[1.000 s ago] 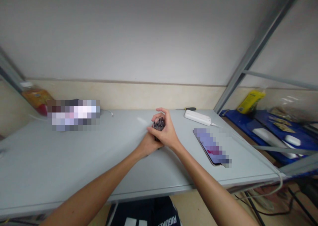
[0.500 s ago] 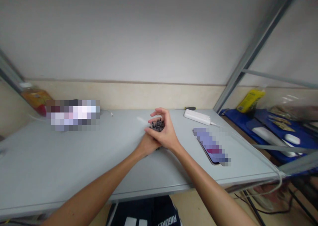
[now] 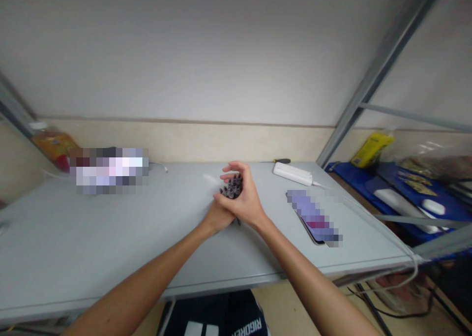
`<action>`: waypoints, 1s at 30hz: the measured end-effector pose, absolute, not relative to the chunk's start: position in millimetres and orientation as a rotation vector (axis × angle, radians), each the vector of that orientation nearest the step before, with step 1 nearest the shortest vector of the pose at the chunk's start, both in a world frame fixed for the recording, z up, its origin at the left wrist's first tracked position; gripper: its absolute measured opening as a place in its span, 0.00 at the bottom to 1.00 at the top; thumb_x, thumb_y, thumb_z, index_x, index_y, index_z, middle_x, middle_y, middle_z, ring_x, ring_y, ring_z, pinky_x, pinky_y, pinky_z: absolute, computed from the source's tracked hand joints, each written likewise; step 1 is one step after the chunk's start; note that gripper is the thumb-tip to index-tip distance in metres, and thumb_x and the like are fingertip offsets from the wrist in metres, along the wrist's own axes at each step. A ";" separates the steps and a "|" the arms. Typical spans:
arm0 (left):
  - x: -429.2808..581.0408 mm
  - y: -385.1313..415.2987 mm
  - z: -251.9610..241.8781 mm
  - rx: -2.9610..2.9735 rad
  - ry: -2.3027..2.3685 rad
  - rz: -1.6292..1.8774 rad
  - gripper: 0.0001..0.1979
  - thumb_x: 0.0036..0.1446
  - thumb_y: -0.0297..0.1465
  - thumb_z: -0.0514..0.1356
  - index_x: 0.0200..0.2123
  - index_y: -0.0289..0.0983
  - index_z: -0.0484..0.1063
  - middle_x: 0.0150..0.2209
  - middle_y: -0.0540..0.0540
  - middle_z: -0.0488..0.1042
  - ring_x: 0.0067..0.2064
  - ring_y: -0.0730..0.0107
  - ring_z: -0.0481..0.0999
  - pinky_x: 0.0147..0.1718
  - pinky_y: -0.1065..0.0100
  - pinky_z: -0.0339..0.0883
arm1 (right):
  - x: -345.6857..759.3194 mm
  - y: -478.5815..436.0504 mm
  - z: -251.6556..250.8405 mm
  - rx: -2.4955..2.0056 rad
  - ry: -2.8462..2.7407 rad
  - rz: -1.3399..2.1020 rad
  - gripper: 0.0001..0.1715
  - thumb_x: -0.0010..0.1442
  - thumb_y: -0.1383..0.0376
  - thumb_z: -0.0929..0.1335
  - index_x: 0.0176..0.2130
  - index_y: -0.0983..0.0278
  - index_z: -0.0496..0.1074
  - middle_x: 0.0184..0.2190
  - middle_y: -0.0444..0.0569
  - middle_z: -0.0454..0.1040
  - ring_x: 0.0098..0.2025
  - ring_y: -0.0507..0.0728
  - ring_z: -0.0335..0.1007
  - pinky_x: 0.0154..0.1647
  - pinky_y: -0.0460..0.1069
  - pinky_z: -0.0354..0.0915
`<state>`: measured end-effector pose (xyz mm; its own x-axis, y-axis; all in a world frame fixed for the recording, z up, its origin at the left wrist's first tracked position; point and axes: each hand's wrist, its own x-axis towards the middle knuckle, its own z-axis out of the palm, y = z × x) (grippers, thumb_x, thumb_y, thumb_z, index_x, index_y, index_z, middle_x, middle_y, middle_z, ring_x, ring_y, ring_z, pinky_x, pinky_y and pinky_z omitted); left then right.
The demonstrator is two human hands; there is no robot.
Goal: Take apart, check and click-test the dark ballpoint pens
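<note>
Black pens [image 3: 232,188] are bunched together. The right hand [image 3: 248,196] curls its fingers loosely around them. The left hand [image 3: 221,215] has hidden fingers; their grip can't be told.

At the bottom centre of the frame, the person is wearing dark navy clothing [image 3: 217,309], showing white blocks [image 3: 212,331] and white lettering [image 3: 248,328] reading "RIGORE"; the forearms [image 3: 143,278] are showing bare.
</note>
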<state>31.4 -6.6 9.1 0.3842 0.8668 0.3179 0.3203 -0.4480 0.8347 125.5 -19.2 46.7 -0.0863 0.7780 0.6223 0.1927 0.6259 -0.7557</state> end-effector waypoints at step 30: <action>35.5 -7.8 -9.1 1.752 1.054 1.265 0.16 0.38 0.28 0.64 0.35 0.32 0.69 0.28 0.48 0.75 0.31 0.68 0.74 0.28 0.72 0.67 | 132.0 -18.0 54.4 -0.941 -1.427 0.677 0.05 0.46 0.67 0.69 0.26 0.63 0.67 0.23 0.41 0.67 0.27 0.50 0.64 0.32 0.46 0.62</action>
<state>35.5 -7.8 -9.1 0.1838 0.9097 0.3724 0.2022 -0.4058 0.8913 132.0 -18.0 54.4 0.0668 0.8573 0.5104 0.1476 0.4974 -0.8549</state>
